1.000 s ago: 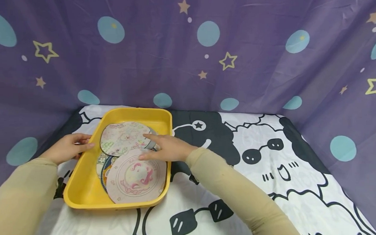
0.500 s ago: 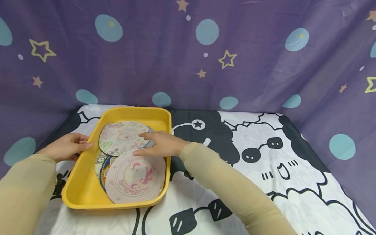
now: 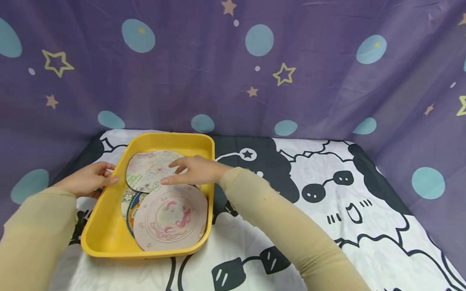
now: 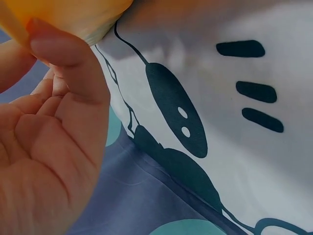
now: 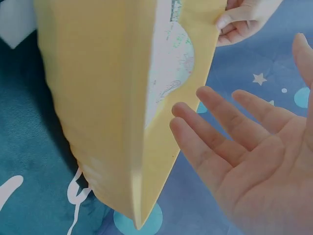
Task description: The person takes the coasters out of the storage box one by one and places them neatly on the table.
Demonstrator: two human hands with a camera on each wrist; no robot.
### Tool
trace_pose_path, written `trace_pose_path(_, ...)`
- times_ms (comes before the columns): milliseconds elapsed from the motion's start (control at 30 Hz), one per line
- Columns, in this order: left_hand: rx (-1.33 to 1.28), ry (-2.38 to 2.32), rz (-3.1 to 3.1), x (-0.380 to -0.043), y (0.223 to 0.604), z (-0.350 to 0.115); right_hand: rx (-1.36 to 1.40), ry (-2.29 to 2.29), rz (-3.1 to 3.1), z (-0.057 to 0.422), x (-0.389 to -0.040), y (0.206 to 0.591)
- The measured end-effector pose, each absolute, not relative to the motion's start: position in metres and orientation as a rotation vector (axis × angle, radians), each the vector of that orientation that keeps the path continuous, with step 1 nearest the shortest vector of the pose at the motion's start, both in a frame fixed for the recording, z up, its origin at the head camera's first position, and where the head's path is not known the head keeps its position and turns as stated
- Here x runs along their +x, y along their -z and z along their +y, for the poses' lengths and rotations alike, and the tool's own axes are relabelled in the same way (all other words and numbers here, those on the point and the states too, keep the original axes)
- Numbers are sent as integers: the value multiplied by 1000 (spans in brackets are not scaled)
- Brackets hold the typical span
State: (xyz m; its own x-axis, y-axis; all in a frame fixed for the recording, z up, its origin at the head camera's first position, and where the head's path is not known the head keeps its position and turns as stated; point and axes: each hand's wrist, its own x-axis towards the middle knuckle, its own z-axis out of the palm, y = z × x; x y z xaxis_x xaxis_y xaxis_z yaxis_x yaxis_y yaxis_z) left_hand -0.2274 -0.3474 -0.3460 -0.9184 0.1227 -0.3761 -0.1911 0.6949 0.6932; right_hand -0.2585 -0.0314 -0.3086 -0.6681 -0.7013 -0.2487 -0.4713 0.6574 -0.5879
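Note:
A yellow tray (image 3: pixel 109 235) lies on the cloth at the left of the head view. Inside, several flat round printed mats overlap. The pink mat with a unicorn-like print (image 3: pixel 170 218) lies in front, a pale floral mat (image 3: pixel 145 170) behind it. Part of a blue-and-orange mat (image 3: pixel 132 209) peeks out from under both. My left hand (image 3: pixel 88 179) grips the tray's left rim between thumb and fingers, also seen in the left wrist view. My right hand (image 3: pixel 197 169), fingers spread and holding nothing, hovers above the mats by the tray's right side.
A black-and-white cartoon-print cloth (image 3: pixel 266 230) covers the table, reaching to the right of the tray. Behind it hangs a purple curtain (image 3: pixel 222 73) with stars and blue dots, which also runs along both sides.
My right hand has shifted slightly left and farther back over the tray, showing more of the pink mat. My left hand keeps its grip on the rim. The mats lie as before.

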Motion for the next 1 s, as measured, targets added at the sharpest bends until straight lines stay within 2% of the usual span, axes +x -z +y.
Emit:
trace_pose_path(367, -56, -1065, 2485, -231, 339, -344, -887, 814, 2374, -38, -264, 295)
trace_pose_path(667, -115, -1043, 2438, -231, 338, -343, -682, 1073, 2330, -48, -262, 292)
trace_pose_path(1000, -147, -1019, 2433, -231, 337, -343, -557, 1316, 2189, -62, -265, 308)
